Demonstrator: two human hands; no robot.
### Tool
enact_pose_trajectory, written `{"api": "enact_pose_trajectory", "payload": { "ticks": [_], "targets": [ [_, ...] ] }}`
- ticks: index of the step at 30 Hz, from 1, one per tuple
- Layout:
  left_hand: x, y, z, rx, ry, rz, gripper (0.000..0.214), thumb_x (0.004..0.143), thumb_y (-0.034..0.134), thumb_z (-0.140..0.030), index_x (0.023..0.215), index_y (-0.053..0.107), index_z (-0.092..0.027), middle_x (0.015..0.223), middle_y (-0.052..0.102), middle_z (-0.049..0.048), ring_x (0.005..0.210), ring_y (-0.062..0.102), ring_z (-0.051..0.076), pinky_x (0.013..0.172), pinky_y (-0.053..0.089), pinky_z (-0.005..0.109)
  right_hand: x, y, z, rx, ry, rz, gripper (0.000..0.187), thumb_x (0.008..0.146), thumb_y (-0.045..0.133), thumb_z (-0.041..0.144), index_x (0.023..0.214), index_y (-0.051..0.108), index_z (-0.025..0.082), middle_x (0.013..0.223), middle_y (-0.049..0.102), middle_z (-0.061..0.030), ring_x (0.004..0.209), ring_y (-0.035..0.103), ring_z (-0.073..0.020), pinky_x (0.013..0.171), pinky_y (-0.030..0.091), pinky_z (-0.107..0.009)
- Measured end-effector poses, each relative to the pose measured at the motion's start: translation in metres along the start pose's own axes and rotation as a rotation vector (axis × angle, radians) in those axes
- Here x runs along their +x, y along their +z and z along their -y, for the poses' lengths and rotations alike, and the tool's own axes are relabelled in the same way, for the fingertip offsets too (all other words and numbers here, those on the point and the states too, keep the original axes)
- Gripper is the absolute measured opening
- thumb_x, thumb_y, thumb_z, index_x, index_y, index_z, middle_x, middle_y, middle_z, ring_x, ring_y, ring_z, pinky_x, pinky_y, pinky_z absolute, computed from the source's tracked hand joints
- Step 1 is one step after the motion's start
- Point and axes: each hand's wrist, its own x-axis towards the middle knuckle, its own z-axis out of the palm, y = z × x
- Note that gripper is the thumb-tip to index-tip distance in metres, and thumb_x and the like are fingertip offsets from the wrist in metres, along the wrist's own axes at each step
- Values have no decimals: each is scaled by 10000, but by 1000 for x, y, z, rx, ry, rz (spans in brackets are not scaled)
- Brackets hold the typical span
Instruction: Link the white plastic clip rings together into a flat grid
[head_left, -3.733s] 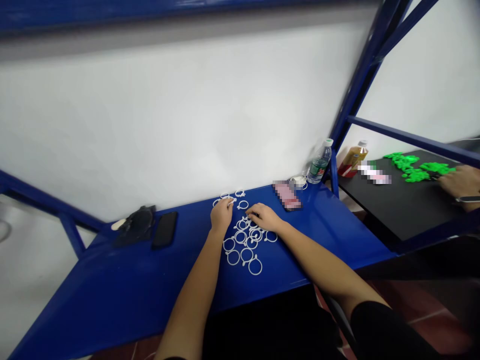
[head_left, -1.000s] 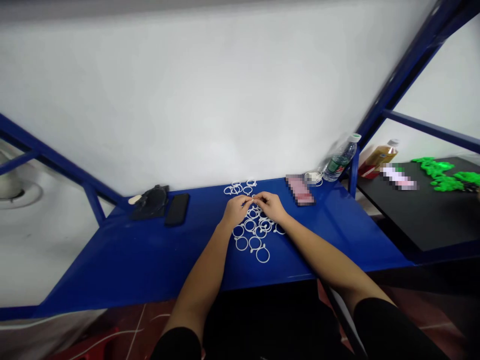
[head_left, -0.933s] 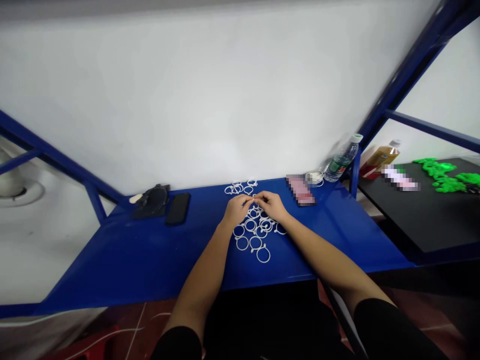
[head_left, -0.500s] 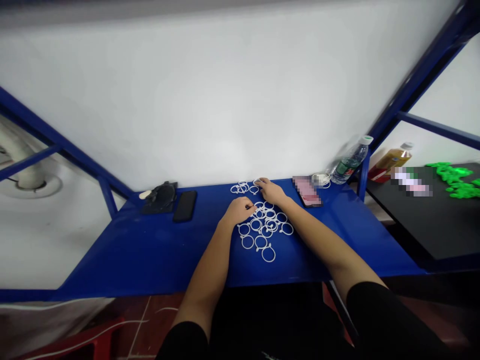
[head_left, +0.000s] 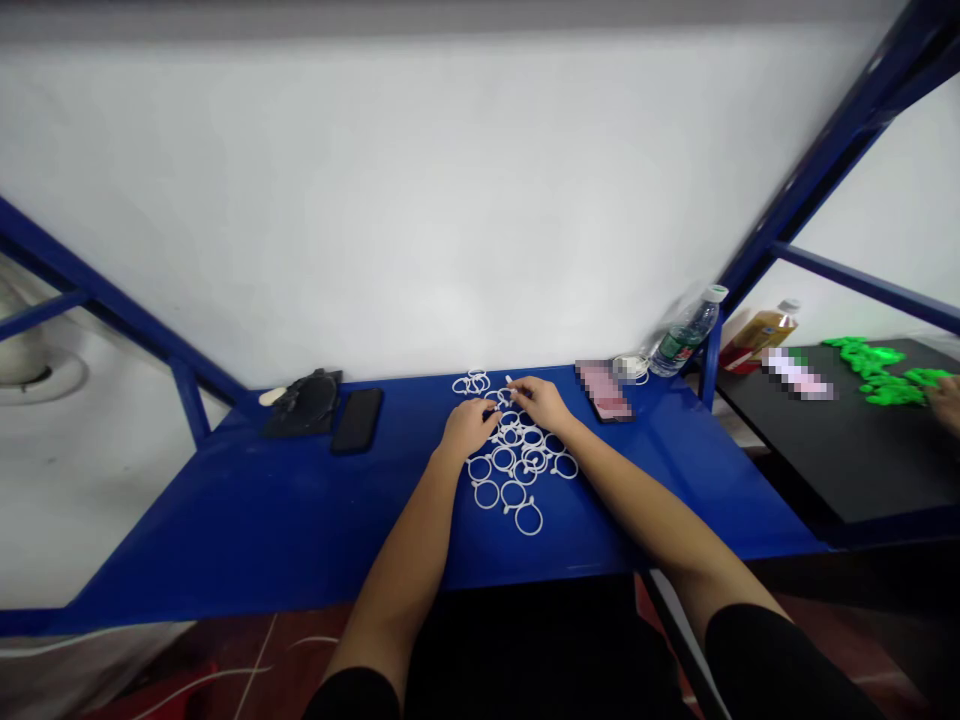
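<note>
Several white plastic rings [head_left: 529, 519], each with a small knob, lie in a loose pile on the blue table [head_left: 300, 530]. At the pile's far edge my left hand [head_left: 470, 426] is closed, thumb and forefinger pinching a white ring. My right hand [head_left: 541, 403] is just right of it, its fingers closed on another white ring [head_left: 506, 396] between the two hands. Whether those two rings are linked is too small to tell. Behind my hands, close to the wall, sits a smaller cluster of white rings [head_left: 471, 383].
Left of my hands lie a black phone [head_left: 357, 420] and a crumpled black bag [head_left: 304, 402]. On the right are a blurred-out phone [head_left: 606, 392], a coiled white cable [head_left: 636, 370] and a water bottle [head_left: 686, 332]. Green pieces [head_left: 885, 372] and another person's hand [head_left: 946, 403] are on the black side table [head_left: 840, 460].
My right hand has come back from the far cluster toward my left hand, with a ring in its fingers. Another person's hand has appeared at the right edge. The view has shifted slightly.
</note>
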Motion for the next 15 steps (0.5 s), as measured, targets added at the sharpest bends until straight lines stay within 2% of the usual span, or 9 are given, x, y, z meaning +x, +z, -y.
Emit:
{"api": "enact_pose_trajectory", "payload": {
  "ticks": [6,10,13,15],
  "targets": [
    [-2,0,-5,-52,21,-7,322,956,682,-322,1260,744,-232,1183,771,95,887,720,225,889,560,354,-8,-17,5,160,83,-192,229,937,661,299,1100,794,211,994,798,-68,849,724,-205,858,582,-352],
    [1,0,-10,-38,37,-46,286,965,665,-317,1215,763,-222,1148,766,94,944,716,231,908,556,350,-20,-24,14,309,150,-196,285,947,659,420,1077,785,200,917,787,-63,769,703,-199,755,586,-329],
    [2,2,-14,-34,79,-11,289,967,671,-373,1209,766,-247,1131,782,77,1009,718,244,945,551,365,-29,-25,16,380,169,-214,324,953,653,477,1077,769,201,890,773,-61,721,684,-188,687,572,-311],
    [3,4,-15,-27,94,22,310,965,677,-405,1232,758,-268,1219,769,74,1091,711,261,982,548,388,-34,-25,15,412,184,-226,318,951,658,482,1056,761,200,884,767,-59,715,682,-186,672,566,-306]
  ]
}}
